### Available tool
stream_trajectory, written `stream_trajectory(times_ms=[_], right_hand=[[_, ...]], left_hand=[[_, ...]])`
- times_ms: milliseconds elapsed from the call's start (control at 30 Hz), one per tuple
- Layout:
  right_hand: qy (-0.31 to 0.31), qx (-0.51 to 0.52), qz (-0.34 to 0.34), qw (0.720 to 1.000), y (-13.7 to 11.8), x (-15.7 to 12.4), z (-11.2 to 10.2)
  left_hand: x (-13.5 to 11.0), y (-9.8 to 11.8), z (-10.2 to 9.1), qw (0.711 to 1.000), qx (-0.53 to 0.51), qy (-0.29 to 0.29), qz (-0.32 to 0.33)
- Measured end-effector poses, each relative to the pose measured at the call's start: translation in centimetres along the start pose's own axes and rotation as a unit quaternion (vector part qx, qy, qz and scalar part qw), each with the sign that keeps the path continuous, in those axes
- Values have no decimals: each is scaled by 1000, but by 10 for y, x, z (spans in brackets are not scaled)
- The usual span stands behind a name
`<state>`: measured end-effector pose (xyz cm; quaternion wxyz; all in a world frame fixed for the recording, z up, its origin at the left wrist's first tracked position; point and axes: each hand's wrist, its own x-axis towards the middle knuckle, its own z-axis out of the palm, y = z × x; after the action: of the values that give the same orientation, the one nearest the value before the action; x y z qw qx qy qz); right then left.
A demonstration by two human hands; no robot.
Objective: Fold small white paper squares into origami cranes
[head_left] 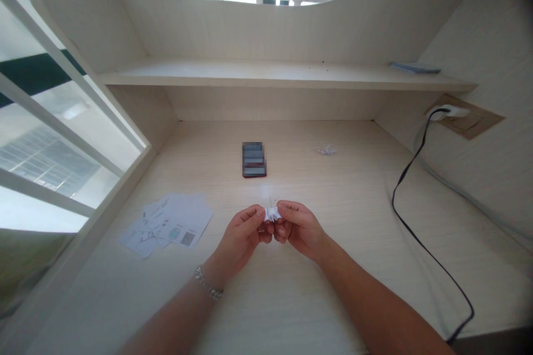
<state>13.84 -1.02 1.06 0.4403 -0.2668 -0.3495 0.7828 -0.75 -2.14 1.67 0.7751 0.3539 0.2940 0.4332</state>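
1. Small folded white paper piece [271, 213], crumpled-looking, held just above the desk [333, 205].
2. Left hand [244, 233] and right hand [297, 226] both pinch it from opposite sides, fingertips pressed together.

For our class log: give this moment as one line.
left hand: pinching folded paper | right hand: pinching it too | desk: phone, sheets, paper figure, cable

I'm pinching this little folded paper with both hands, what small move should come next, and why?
Probably ease the two sides gently apart. The left hand and right hand each pinch one side of the folded paper, and its middle looks bunched between them; a light pull seems safest for so small a piece.
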Motion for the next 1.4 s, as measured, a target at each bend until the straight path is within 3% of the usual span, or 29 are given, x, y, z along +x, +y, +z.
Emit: stream_trajectory(times_ms=[367,767,1400], right_hand=[[4,-117,39,992,1,2,-7],[-11,69,53,996,3,2,2],[-21,82,29,996,4,4,1]], left_hand=[[5,1,-12,994,96,55,-12],[0,1,1,999,-32,43,-9],[-2,0,2,996,-88,22,16]])
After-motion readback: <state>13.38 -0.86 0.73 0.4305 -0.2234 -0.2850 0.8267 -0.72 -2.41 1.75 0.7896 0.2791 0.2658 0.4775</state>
